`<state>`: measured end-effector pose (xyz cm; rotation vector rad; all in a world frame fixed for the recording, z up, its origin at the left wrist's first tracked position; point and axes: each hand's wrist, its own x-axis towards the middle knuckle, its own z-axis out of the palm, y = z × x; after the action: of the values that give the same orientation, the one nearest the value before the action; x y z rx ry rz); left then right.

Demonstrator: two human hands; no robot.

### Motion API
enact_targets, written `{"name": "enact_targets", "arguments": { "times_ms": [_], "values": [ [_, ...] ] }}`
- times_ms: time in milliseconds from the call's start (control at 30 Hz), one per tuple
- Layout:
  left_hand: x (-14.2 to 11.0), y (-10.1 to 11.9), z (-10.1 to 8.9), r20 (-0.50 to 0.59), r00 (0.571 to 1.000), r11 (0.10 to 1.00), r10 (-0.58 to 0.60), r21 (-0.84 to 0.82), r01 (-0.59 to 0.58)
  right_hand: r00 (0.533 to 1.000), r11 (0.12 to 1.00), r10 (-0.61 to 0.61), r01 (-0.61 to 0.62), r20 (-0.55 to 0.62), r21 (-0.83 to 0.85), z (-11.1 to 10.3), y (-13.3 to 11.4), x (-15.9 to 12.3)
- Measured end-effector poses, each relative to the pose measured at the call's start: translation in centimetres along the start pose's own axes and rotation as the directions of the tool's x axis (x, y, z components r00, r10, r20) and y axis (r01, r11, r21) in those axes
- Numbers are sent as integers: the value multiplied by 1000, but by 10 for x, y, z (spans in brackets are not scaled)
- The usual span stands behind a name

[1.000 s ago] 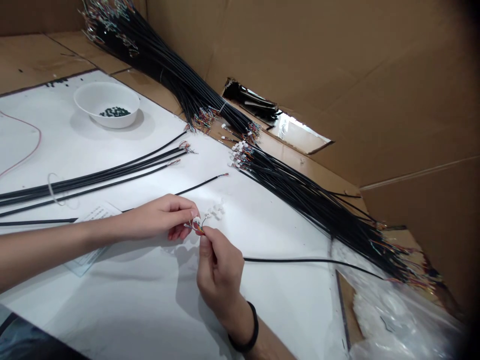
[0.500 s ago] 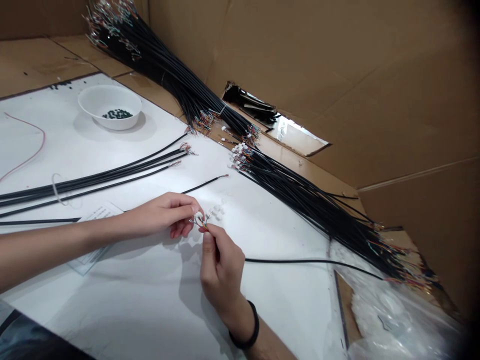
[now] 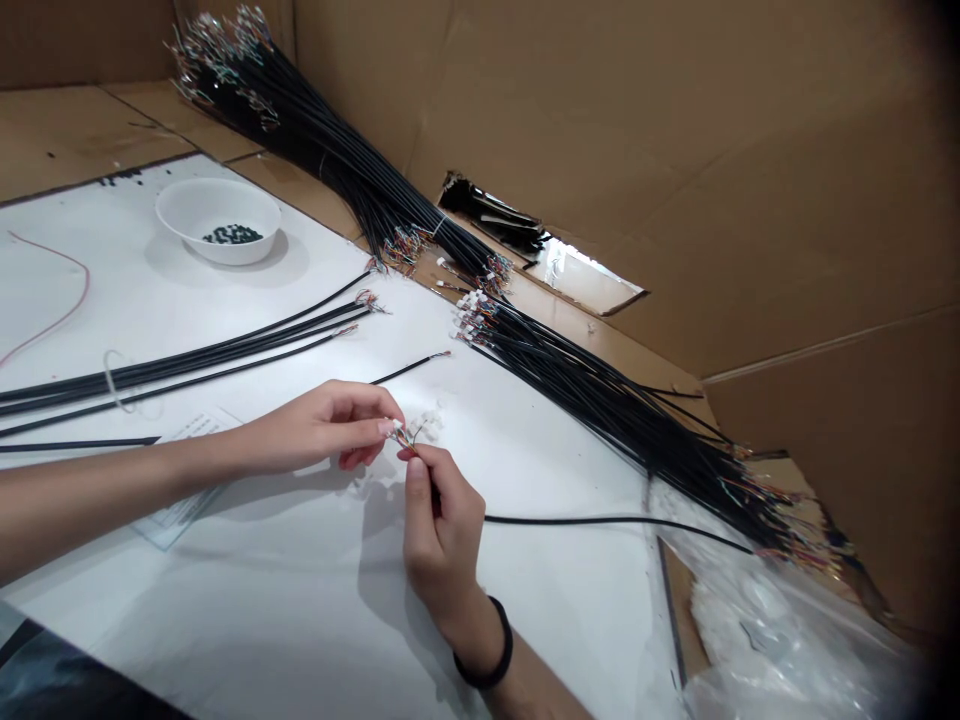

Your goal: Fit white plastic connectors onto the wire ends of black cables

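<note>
Above the white counter (image 3: 559, 450): left hand (image 3: 334, 430), grip pinching a small white connector (image 3: 394, 428) between thumb and fingers; right hand (image 3: 442, 520), grip pinching coloured wires (image 3: 406, 440) just beside that connector, black band (image 3: 504, 665) at the wrist. Black cable (image 3: 600, 519), one, running out from behind the right hand. Loose connectors (image 3: 429, 427), several, on the counter near both hands. Bowl (image 3: 214, 200), one, white, upright, holding a shallow heap of small dark pieces (image 3: 232, 234), well apart from the hands. Plastic bag (image 3: 780, 640), one, clear, crumpled, lower right, contents unclear. Cable bundle (image 3: 337, 140), tied, coloured wire ends, beyond the bowl
</note>
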<state>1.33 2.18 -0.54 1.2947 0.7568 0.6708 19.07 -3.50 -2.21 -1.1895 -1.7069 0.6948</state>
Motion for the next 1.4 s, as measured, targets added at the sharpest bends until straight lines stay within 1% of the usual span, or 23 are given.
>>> {"name": "enact_targets", "arguments": {
  "times_ms": [100, 167, 267, 367, 433, 533, 833, 1067, 1400],
  "values": [
    [0, 2, 0, 6, 1000, 1000, -23, -1, 23, 1000, 1000, -7, 7, -1, 4, 0, 0, 0],
    [1, 3, -1, 18, 998, 998, -59, -34, 60, 1000, 1000, -10, 10, 4, 1, 0, -1, 1],
    [1, 2, -1, 28, 989, 980, -146, -134, 149, 1000, 1000, -13, 13, 1, -1, 0, -3, 0],
    [2, 0, -2, 54, 976, 938, -210, -269, 217, 999, 999, -46, 46, -6, -6, 0, -4, 0],
    [2, -1, -2, 86, 969, 905, -230, -346, 246, 997, 997, -74, 74, 0, -20, -1, -5, -1],
    [2, -2, -2, 108, 966, 880, -236, -397, 260, 995, 994, -102, 102, 9, -33, -1, -4, -2],
    [2, 0, -3, 106, 961, 867, -257, -415, 277, 995, 995, -100, 100, 19, -29, -1, -3, -3],
    [2, 0, -3, 107, 955, 869, -276, -397, 296, 995, 994, -100, 101, 25, -28, -1, -3, -3],
    [2, -1, -3, 98, 957, 876, -273, -386, 289, 995, 994, -97, 96, -8, -59, 2, -1, -3]
  ]
}}
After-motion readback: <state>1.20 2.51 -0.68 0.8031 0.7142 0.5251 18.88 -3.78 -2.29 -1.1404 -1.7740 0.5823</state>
